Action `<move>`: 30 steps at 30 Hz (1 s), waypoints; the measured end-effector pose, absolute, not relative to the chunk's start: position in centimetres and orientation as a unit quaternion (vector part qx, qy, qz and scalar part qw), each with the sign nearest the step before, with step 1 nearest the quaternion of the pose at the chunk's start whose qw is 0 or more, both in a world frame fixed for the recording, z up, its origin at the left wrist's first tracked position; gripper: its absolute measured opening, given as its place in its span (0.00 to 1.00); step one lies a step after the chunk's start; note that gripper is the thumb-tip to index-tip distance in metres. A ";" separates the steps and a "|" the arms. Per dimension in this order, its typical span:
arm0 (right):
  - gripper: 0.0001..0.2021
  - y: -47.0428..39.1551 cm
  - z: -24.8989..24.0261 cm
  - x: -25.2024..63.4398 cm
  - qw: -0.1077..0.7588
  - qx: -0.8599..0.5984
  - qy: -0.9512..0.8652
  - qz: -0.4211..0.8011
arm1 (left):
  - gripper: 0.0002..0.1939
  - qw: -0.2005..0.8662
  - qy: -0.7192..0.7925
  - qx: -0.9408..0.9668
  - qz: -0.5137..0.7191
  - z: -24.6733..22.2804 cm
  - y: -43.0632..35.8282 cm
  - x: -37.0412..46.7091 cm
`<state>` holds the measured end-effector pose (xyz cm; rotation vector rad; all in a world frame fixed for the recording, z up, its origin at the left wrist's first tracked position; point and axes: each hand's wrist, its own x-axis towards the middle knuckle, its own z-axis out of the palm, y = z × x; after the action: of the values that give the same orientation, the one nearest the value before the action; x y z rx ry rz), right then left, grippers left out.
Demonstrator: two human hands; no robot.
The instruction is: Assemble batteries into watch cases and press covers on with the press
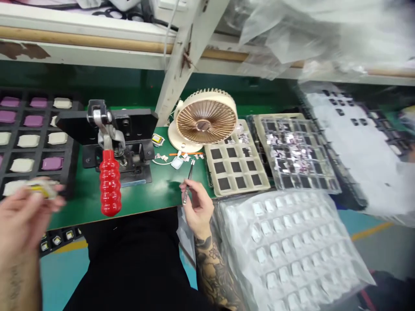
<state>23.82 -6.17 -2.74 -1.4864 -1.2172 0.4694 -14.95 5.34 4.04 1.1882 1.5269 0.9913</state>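
While the right hand [198, 206] hovers over the near edge of the green tabletop [145, 194], its grip is pinched shut on a pair of tweezers [188, 183], tips pointing up and away toward the small loose parts [177, 160] scattered just in front of the little beige fan [204, 121]. Left hand [24, 214] is blurry, but it looks closed around a small yellowish part [42, 188], held up near the black compartment tray [35, 129]. Between both hands sits the black press [119, 134] with its red handle [110, 183] hanging down. Beige tray [236, 162] lies just right of the tweezers.
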 end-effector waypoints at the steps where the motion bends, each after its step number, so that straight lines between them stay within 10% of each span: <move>1: 0.16 -6.0 -2.5 23.5 0.553 -0.623 -0.523 0.181 | 0.06 0.494 0.612 0.454 0.419 2.8 4.1 -13.2; 13: 0.06 -3.5 -1.8 20.5 0.615 -0.588 -0.485 0.201 | 0.28 0.661 0.450 0.441 0.408 -3.2 1.5 -0.8; 30: 0.06 -2.4 -1.7 16.9 0.614 -0.543 -0.533 0.211 | 0.22 0.629 0.451 0.478 0.414 -1.8 0.9 -0.2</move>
<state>16.94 -2.39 -1.74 -1.2508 -1.2293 0.4864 -0.23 0.87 -1.75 1.0950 1.0340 0.9485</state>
